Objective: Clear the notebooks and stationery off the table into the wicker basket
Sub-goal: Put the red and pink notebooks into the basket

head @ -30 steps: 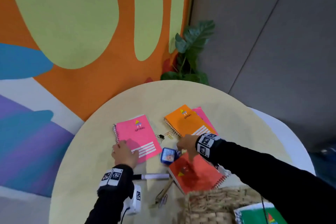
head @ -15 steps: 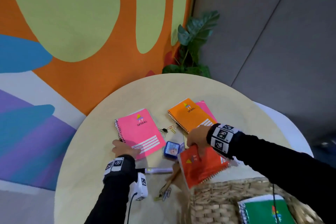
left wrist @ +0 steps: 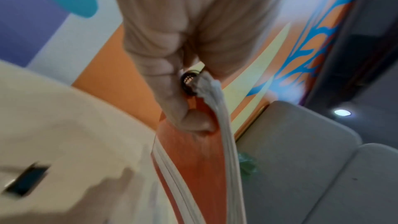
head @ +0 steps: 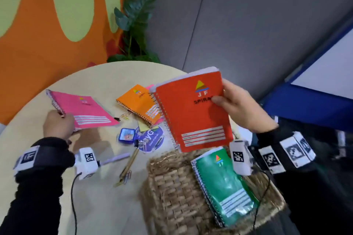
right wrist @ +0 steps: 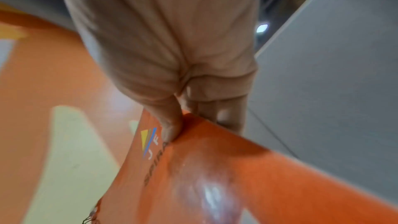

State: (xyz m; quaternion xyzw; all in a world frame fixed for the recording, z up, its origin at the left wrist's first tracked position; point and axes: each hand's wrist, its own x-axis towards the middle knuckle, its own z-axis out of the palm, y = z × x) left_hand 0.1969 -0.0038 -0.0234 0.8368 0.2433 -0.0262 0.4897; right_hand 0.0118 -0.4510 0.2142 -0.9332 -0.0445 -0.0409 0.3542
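Note:
My right hand [head: 219, 100] grips a red spiral notebook [head: 191, 114] by its top right corner, thumb on the cover, and holds it upright in the air over the far rim of the wicker basket [head: 172, 187]. The right wrist view shows the thumb [right wrist: 170, 130] pressed on the red cover [right wrist: 237, 176]. A green notebook [head: 223, 183] lies inside the basket. My left hand [head: 61, 119] pinches the spiral corner of a pink notebook [head: 86, 110], which is tilted up off the table. In the left wrist view the thumb [left wrist: 193, 120] clamps its cover and pages [left wrist: 193, 168].
On the round table [head: 95, 82] lie an orange notebook [head: 139, 103] over another pink one [head: 150, 87], a blue box [head: 126, 135], a round sticker [head: 154, 139], yellow notes [head: 143, 127], a white marker [head: 114, 158], a gold pen [head: 129, 164] and paper clips [head: 127, 176]. A plant [head: 133, 25] stands behind.
My right hand has lifted the red notebook off the table and carried it up over the basket. My left hand has taken the pink notebook's corner and raised it.

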